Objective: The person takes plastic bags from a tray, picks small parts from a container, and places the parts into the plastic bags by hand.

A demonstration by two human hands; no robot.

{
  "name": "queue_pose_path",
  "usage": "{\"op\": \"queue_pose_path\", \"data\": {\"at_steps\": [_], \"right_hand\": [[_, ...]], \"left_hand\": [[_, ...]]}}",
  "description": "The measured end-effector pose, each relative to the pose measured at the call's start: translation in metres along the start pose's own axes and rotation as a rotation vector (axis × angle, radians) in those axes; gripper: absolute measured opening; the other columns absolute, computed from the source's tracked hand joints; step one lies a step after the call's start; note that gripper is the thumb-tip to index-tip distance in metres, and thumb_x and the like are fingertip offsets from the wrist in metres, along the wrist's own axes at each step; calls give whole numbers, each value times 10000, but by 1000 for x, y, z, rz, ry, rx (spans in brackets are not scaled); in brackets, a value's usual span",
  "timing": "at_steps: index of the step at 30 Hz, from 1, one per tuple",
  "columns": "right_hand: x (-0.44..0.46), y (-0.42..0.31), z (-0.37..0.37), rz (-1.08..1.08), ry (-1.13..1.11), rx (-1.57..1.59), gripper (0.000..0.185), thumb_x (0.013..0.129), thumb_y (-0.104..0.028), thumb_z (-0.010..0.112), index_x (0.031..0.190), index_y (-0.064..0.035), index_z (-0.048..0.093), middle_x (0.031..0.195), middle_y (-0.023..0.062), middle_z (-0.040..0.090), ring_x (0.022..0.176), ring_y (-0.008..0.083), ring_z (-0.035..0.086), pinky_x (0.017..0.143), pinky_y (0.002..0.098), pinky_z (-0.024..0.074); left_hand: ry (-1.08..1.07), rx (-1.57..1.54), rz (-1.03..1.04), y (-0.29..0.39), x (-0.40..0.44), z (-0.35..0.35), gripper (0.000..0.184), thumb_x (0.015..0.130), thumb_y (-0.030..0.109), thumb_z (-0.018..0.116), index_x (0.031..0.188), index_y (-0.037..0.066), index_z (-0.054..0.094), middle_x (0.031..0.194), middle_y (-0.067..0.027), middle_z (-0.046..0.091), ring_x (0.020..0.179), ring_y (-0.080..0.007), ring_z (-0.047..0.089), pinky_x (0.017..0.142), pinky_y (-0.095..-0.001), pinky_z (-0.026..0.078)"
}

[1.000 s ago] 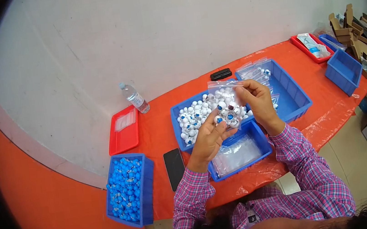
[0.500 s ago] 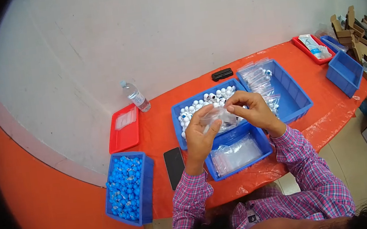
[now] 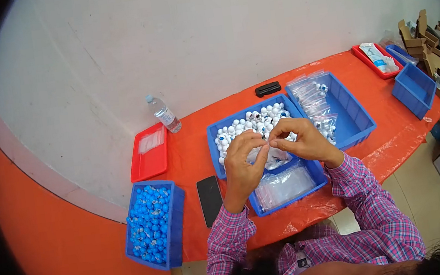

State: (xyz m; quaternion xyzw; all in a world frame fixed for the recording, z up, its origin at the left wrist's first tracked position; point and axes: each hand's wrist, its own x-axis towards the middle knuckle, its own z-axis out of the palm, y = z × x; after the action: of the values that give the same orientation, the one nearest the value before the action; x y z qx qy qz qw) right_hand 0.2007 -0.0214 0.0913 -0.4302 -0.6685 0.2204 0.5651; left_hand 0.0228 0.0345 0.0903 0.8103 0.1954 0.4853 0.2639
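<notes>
My left hand (image 3: pixel 244 166) and my right hand (image 3: pixel 306 139) meet fingertip to fingertip, both pinching the top edge of a small clear plastic zip bag (image 3: pixel 275 157). The bag hangs below my fingers; its contents are hard to make out. Beneath and behind it, a blue bin (image 3: pixel 214 148) holds many white balls (image 3: pixel 240 126), some with dark or blue marks. Nearer to me, a smaller blue bin (image 3: pixel 319 176) contains flat clear zip bags (image 3: pixel 285 185).
Filled bags (image 3: pixel 311 99) lie in a blue bin (image 3: pixel 356 107) at right. Blue balls (image 3: pixel 151 223) fill a bin (image 3: pixel 176 233) at left. Around them are a phone (image 3: pixel 211 202), red tray (image 3: pixel 149 165), water bottle (image 3: pixel 164 114), black case (image 3: pixel 268 88) and cardboard boxes (image 3: pixel 423 44).
My hands have come together at the bag's top edge, the right fingertips moving left to meet the left ones. The bag now hangs lower under my fingers.
</notes>
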Motion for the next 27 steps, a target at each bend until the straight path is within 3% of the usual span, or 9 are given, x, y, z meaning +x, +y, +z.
{"op": "queue_pose_path", "data": {"at_steps": [4, 13, 19, 27], "right_hand": [[0, -1, 0, -7, 1, 8, 37, 814, -68, 682, 838, -44, 667, 777, 42, 624, 656, 118, 526, 613, 228, 437], [3, -7, -14, 36, 99, 76, 35, 820, -55, 677, 843, -41, 656, 788, 48, 629, 680, 120, 541, 641, 231, 454], [3, -5, -17, 46, 113, 134, 47, 824, -59, 682, 855, -36, 656, 802, 49, 630, 690, 117, 544, 656, 229, 457], [1, -8, -17, 51, 97, 136, 58, 827, -76, 693, 859, -41, 660, 816, 43, 629, 708, 117, 547, 676, 231, 458]], "left_hand": [[0, 10, 46, -2, 0, 1, 116, 770, 10, 707, 874, 42, 667, 991, -79, 640, 1095, -259, 569, 940, -364, 458], [25, -73, -62, -3, 2, -13, 107, 753, 10, 706, 836, 37, 644, 976, -85, 638, 947, -228, 589, 863, -326, 464], [-12, -172, -128, 0, 4, -21, 108, 757, 6, 702, 846, 35, 646, 974, -89, 635, 948, -227, 589, 865, -331, 464], [46, -141, -53, -2, 2, -20, 105, 766, 1, 689, 859, 33, 651, 974, -96, 633, 977, -234, 591, 877, -332, 461]]}}
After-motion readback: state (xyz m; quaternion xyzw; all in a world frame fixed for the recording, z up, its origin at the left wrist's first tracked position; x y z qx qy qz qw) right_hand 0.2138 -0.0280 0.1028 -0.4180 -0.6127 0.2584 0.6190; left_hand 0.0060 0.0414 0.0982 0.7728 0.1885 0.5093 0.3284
